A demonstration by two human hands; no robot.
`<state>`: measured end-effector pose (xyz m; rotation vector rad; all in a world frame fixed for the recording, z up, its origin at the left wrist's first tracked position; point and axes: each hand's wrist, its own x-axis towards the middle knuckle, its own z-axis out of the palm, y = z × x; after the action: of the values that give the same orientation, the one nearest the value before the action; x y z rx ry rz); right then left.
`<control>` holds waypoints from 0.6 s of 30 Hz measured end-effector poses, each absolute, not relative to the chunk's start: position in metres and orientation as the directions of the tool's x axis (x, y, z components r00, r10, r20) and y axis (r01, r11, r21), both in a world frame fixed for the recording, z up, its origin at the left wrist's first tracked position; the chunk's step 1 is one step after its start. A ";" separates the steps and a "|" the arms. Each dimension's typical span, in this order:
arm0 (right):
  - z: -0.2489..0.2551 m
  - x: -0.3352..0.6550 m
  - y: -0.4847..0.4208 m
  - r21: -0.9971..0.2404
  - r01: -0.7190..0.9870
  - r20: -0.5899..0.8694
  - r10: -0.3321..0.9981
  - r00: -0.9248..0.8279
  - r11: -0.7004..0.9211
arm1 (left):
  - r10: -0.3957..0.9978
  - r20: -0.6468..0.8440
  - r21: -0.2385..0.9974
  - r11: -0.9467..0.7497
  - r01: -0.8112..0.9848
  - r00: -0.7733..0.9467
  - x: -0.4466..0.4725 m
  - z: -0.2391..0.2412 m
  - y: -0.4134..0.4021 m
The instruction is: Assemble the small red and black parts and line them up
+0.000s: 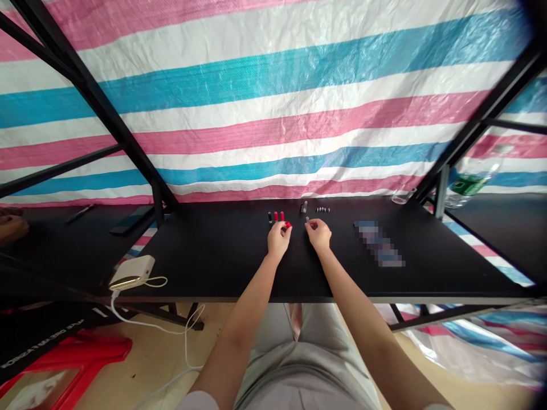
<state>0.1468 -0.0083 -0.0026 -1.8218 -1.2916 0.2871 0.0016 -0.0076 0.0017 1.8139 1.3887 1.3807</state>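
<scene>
Black table (222,256), left hand (277,239) pinching red cap (288,225), right hand (319,233) pinching small tube (307,220), seemingly upright.

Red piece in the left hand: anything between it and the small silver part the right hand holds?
Nothing visible. The left hand pinches the red piece, the right hand the small silver part; only bare black table shows in the gap between them.

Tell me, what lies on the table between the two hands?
Nothing: in the head view, only bare black table shows between the left hand, which holds a small red piece, and the right hand.
</scene>
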 end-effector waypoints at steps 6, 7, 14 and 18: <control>0.005 0.161 0.013 -0.754 0.632 0.181 0.868 0.462 -0.179 | 0.890 0.428 0.662 -0.426 0.617 0.155 0.027 0.009 0.002; 0.006 0.162 0.018 -0.745 0.641 0.174 0.875 0.452 -0.183 | 0.895 0.415 0.652 -0.417 0.633 0.163 0.032 0.009 0.005; 0.006 0.166 0.040 -0.677 0.710 0.138 0.915 0.379 -0.192 | 0.923 0.358 0.603 -0.345 0.719 0.142 0.057 0.010 0.031; 0.003 0.169 0.047 -0.652 0.730 0.119 0.922 0.369 -0.208 | 0.942 0.320 0.603 -0.286 0.745 0.102 0.064 0.010 0.043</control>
<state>0.1691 0.0468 0.0034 -2.0036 -1.4225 0.3940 0.0642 0.0434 0.0099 2.0947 1.6679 0.9683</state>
